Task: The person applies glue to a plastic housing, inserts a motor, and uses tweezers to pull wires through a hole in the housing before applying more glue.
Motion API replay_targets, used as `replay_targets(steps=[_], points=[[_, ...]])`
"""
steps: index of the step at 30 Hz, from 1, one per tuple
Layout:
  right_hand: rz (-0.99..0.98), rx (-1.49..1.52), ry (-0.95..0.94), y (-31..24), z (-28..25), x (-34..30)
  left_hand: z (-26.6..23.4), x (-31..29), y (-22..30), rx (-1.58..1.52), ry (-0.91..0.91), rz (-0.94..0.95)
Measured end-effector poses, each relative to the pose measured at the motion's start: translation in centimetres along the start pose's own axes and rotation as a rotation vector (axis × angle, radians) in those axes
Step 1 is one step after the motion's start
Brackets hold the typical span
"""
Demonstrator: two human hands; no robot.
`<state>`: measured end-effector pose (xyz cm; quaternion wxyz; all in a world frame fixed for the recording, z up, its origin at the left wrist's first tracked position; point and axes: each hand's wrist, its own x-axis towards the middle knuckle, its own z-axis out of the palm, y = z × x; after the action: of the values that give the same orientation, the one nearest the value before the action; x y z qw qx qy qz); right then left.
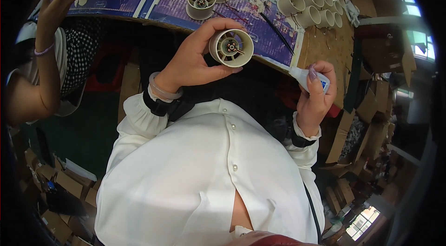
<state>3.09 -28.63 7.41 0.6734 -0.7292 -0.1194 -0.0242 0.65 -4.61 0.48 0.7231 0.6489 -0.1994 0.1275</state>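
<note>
My left hand [197, 58] is closed round a cream plastic fan housing [249, 50], held just off the table's near edge. Its open end faces me, showing spokes and a round motor part with copper-coloured windings in the middle. To the right, my right hand [319, 89] grips a small white squeeze bottle [301, 76] with its narrow tip pointing left toward the table. A gap separates the bottle tip from the housing. Two similar fan housings [200, 9] stand on the table beyond my left hand.
Several more cream housings [310, 16] with thin wires stand at the back right. A thin black rod [277, 33] lies on the blue-purple cardboard table cover [172, 0]. At the left, another person's arm [46, 60] reaches up near the table. Cardboard boxes [344, 137] stand to my right.
</note>
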Motion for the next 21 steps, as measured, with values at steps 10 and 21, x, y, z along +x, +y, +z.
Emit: replay_targets(steps=[10, 21], points=[[-0.011, 0.008, -0.010, -0.22, 0.01, 0.26, -0.10, 0.02, 0.06, 0.017, -0.011, 0.025], [-0.007, 0.008, 0.000, 0.14, -0.02, 0.46, -0.08, 0.01, 0.15, -0.015, -0.010, 0.023]])
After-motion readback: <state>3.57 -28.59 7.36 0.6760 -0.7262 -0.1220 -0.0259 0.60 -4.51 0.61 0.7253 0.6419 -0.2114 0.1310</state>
